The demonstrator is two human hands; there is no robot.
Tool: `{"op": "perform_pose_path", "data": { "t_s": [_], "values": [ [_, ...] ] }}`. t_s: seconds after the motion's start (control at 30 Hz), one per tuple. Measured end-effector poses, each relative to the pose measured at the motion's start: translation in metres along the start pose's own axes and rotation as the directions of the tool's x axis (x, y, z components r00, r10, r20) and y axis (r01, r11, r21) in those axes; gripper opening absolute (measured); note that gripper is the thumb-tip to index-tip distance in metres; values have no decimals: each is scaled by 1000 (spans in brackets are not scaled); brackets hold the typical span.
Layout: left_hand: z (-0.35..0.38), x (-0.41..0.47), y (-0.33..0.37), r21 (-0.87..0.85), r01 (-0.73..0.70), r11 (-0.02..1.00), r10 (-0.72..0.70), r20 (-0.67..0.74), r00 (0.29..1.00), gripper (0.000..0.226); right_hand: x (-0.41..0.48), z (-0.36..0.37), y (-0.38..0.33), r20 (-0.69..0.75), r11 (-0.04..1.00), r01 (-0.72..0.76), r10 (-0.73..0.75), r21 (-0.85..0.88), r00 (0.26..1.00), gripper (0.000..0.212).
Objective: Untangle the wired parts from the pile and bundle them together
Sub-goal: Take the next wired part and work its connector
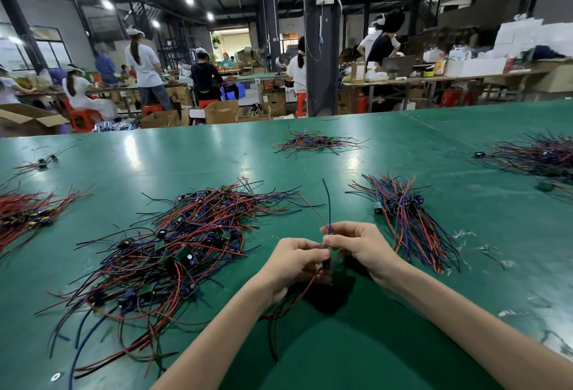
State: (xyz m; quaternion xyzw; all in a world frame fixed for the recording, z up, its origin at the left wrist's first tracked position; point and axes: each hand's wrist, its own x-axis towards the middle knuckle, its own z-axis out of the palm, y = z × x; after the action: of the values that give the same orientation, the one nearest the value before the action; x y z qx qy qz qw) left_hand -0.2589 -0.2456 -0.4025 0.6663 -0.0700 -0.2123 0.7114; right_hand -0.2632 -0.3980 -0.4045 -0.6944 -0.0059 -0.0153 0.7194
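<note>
Pinching a single wired part [326, 263] between them, the left hand [297, 261] and right hand [359, 247] meet fingertip to fingertip low over the green table [217, 157]. Their curled fingers hide most of its small dark body. Only a blue lead rising past the right thumb and red and black leads trailing under the left wrist show clearly. Open green surface lies around the hands. Both forearms enter from the bottom edge and angle inward. Left of the hands sprawls the tangled pile [173, 250]. To their right lies a straightened bundle [409, 222], touching neither hand. Farther off a smaller heap [316, 141] sits mid-table, and the right edge cuts off another heap [539, 153].
</note>
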Motion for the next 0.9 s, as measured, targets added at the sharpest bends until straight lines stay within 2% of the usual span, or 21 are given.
{"op": "perform_pose_path", "data": {
  "t_s": [0.17,0.47,0.73,0.9],
  "values": [
    [0,0,0,-48,21,999,-22,-9,1000,13,0,-2,-2,31,999,-17,16,36,999,18],
    [0,-1,0,-75,0,997,-2,-19,1000,16,1,-3,-3,63,995,-44,38,85,997,18],
    [2,-2,1,-96,-41,995,35,-66,997,16,2,-3,-5,-2,988,-51,51,144,999,12],
    [-1,-1,2,-97,-76,992,66,-100,993,10,3,-6,-6,-39,994,-55,59,93,998,11]
  ]
}}
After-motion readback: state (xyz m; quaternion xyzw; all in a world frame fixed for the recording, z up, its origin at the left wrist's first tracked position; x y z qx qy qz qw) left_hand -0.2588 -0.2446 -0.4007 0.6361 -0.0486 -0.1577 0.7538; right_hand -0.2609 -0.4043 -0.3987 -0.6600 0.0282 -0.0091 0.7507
